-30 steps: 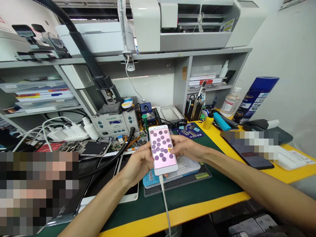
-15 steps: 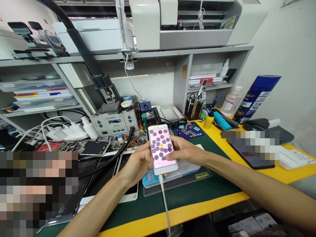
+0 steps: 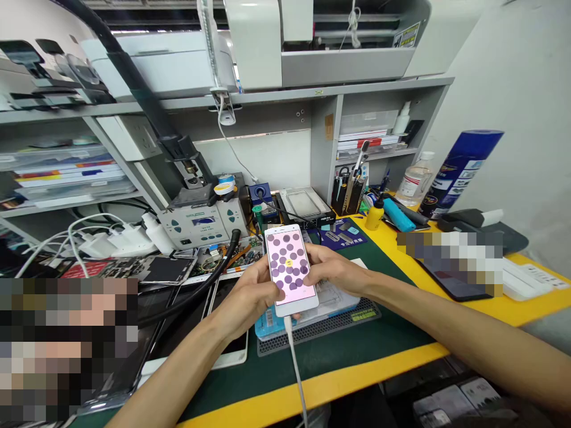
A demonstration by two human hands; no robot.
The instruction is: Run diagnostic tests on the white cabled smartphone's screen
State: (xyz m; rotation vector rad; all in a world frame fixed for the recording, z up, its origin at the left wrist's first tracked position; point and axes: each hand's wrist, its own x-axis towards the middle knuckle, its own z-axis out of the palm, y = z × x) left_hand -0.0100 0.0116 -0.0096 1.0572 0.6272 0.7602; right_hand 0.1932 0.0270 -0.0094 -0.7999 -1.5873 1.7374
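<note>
Between both my hands is a white smartphone (image 3: 292,270), tilted up above the bench. Its lit pink screen shows many purple dots and a small yellow spot near the middle. My left hand (image 3: 256,291) grips the phone's left side, its thumb over the lower left of the screen. From the right, my right hand (image 3: 332,270) holds the other edge, with the thumb at the screen's right side. A white charging cable (image 3: 297,368) runs down from the phone's bottom end. Below the phone lie a clear and blue plastic packet (image 3: 263,326) and a grey perforated mat (image 3: 312,342).
A grey soldering station (image 3: 200,223) stands at the back left, its black hose (image 3: 196,297) crossing several tablets (image 3: 185,327). Bottles, a blue spray can (image 3: 461,172) and a dark phone (image 3: 446,276) are at right. Shelves (image 3: 379,160) rise behind the green mat (image 3: 383,351).
My left thumb has come onto the lower left of the screen, and the right thumb has shifted up and right. The dots have rearranged. The whole view has shifted slightly.
</note>
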